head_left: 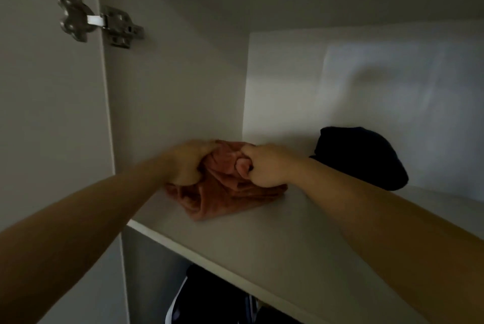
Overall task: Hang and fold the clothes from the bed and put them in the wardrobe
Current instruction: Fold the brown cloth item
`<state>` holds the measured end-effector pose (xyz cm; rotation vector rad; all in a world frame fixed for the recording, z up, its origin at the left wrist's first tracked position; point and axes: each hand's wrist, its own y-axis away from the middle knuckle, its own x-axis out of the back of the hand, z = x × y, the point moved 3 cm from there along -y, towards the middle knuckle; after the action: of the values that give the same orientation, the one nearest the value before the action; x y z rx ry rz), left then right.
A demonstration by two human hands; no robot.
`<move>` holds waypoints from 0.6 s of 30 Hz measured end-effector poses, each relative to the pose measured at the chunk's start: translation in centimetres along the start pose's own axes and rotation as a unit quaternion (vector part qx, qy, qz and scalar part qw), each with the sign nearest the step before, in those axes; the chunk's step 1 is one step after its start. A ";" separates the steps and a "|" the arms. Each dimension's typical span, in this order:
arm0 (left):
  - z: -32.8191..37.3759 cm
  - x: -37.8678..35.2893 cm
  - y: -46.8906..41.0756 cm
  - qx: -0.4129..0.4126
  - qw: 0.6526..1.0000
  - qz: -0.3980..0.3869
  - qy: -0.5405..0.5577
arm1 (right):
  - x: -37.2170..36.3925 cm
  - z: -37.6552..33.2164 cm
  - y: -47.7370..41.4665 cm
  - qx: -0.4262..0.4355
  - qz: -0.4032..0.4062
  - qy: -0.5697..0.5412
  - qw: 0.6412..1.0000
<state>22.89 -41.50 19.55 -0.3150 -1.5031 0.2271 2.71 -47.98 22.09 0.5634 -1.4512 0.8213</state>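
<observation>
Left hand [184,164] and right hand [264,167] each curled tight round the pink garment [222,194]; wardrobe shelf [262,234] beneath

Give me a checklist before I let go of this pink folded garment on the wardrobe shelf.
1. Rust-pink folded velvety garment rests on the white wardrobe shelf: ok.
2. It sits back from the shelf's front edge: ok.
3. It lies apart from the dark navy folded garment on the right: ok.
4. Fold is flat and tidy: not ok, the top is bunched.
5. Fabric free of fingers: not ok, left grip and right grip both clutch it.
6. Its back edge reaches the rear wall: cannot tell, hidden behind the grips.
</observation>
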 end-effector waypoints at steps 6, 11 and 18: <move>1.1 -4.6 -4.9 0.052 0.983 -0.059 -0.164 | -0.2 1.2 -4.3 -0.065 -0.070 -0.129 0.987; 2.3 -7.4 -10.3 0.090 0.976 -0.051 -0.192 | -2.4 4.0 -8.1 -0.170 0.037 0.087 0.981; 0.5 -10.5 -17.1 0.046 0.987 -0.032 -0.153 | -6.3 7.5 -11.7 -0.244 0.085 -0.025 0.966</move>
<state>20.98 -61.04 15.58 -0.1616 -1.7967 0.3015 7.43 -61.97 18.12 0.0868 -1.6920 0.5501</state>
